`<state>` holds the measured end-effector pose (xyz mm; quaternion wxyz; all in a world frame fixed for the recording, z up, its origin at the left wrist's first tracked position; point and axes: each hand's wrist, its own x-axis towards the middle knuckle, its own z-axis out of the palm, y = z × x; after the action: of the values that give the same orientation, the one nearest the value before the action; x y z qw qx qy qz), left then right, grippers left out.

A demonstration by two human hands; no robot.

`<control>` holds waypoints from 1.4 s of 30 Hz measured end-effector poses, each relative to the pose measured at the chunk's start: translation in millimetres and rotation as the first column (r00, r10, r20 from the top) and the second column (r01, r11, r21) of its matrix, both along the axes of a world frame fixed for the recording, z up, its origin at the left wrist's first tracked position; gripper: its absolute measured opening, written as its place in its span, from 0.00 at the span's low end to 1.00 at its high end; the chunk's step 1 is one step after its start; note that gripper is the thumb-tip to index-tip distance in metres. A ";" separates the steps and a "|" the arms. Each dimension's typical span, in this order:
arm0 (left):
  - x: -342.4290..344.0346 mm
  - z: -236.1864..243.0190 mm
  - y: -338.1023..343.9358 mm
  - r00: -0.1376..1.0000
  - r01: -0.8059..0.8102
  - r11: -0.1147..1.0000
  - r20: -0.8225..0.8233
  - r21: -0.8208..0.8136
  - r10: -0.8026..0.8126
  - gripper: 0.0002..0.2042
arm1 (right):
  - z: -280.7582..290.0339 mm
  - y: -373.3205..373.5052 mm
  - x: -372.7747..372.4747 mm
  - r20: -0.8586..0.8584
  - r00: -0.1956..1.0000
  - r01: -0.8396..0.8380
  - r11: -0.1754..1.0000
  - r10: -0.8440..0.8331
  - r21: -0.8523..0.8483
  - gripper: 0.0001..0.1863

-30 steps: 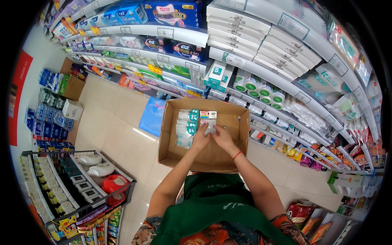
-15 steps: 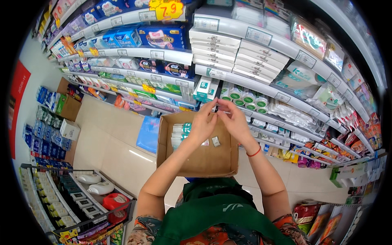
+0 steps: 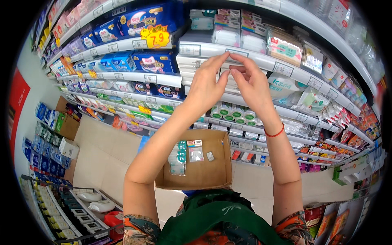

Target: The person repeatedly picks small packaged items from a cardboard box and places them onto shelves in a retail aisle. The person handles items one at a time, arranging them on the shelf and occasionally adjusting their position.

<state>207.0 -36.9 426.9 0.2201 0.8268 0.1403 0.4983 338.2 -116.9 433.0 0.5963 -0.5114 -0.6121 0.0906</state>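
Left hand (image 3: pixel 208 81) and right hand (image 3: pixel 254 87) are cupped before the far shelf (image 3: pixel 263 61), any pinch unclear; packets (image 3: pixel 226 36) might be toppled if carelessly brushed.

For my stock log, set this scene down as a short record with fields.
Left hand: raised before the shelves, open
Right hand: raised close beside it; grip unclear
Worn: red band on the right wrist
Container: cardboard box, below the hands
Contents: teal-and-clear packets, clear packet with printed header, small whitish item
Shelf goods: rolls with green ends
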 end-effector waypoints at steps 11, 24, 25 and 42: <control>36.4 45.0 57.9 0.935 -0.335 0.926 -0.059 0.173 0.349 0.22 | 45.3 35.4 36.8 -0.048 0.990 0.114 0.963 -0.129 -0.245 0.20; 51.1 55.0 83.5 0.884 -0.404 0.911 -0.292 -0.088 0.364 0.30 | 68.4 38.9 38.7 -0.271 0.963 -0.121 0.899 0.003 -0.420 0.27; 52.3 56.0 87.0 0.897 -0.390 0.911 -0.278 -0.133 0.343 0.30 | 68.2 39.3 39.3 -0.294 0.956 -0.139 0.898 0.012 -0.417 0.27; 49.3 68.5 89.7 0.986 -0.028 0.918 0.139 -0.396 0.090 0.16 | 67.6 45.1 27.1 -0.468 0.872 -0.226 0.966 0.144 -0.125 0.28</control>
<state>256.4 52.8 495.5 0.3761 0.7202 0.2449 0.5291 365.3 -71.8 500.6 0.6639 -0.4654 -0.4914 0.3180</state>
